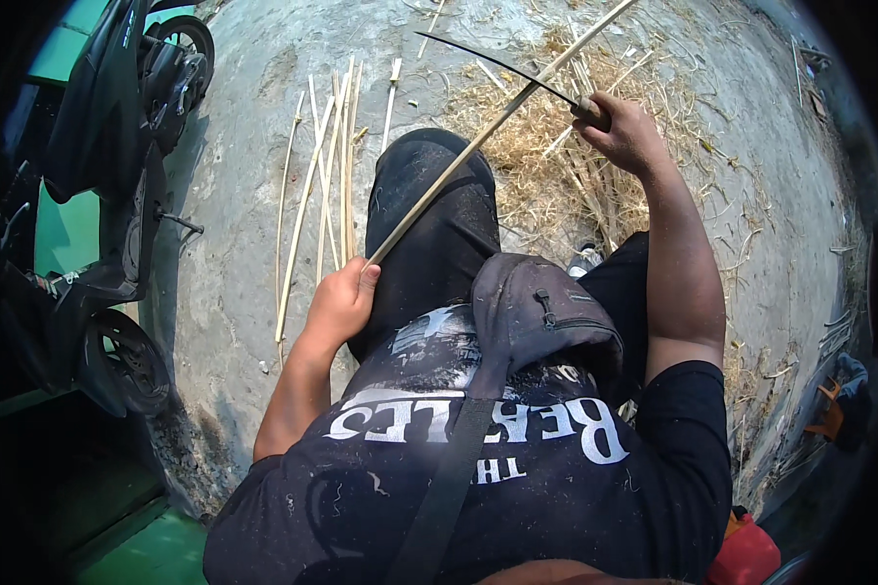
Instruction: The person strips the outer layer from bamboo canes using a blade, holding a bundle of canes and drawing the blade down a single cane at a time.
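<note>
My left hand (pixel 343 304) is closed around the lower end of a long pale bamboo strip (pixel 451 175), which slants up to the right across my dark-trousered knee and past the far edge of view. My right hand (pixel 626 136) grips the short wooden handle of a knife (pixel 478 57) with a thin, dark, curved blade. That blade crosses the strip well above my left hand; whether its edge bites into the strip is too fine to tell. Curled pale shavings (pixel 527 127) lie heaped on the ground beneath the knife and around it.
Several bamboo strips (pixel 334 180) lie on the concrete ground (pixel 234 195) left of my knee. A black motorbike (pixel 117 205) stands along the left. A dark bag (pixel 556 317) rests across my lap on a strap. A red object (pixel 746 554) sits at the lower right.
</note>
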Motion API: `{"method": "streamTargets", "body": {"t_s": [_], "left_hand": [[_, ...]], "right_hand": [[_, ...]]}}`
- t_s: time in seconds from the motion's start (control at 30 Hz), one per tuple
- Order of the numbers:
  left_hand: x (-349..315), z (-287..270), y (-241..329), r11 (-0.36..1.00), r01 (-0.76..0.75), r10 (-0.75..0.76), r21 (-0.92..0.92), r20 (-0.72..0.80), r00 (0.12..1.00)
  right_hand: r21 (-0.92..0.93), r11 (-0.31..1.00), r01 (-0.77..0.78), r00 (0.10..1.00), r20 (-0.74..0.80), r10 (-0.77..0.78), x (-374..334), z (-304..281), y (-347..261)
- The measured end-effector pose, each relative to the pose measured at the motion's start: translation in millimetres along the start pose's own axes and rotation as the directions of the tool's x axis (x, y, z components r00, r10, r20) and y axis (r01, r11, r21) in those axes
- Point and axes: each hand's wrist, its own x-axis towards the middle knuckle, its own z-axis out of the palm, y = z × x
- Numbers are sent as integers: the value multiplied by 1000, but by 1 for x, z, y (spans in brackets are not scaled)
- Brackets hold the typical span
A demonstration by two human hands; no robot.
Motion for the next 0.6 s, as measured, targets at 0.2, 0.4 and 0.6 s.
{"method": "streamTargets", "body": {"t_s": [0.2,0.4,0.6], "left_hand": [[5,10,8,991,-51,57,125,-48,997],[14,21,17,969,-2,35,247,-130,991],[8,18,15,977,15,6,212,-99,995]], "right_hand": [[-33,983,180,984,12,-179,-17,9,-33],[30,999,-19,999,37,18,1,19,-12],[-228,928,294,938,-118,-327,-2,39,-28]]}}
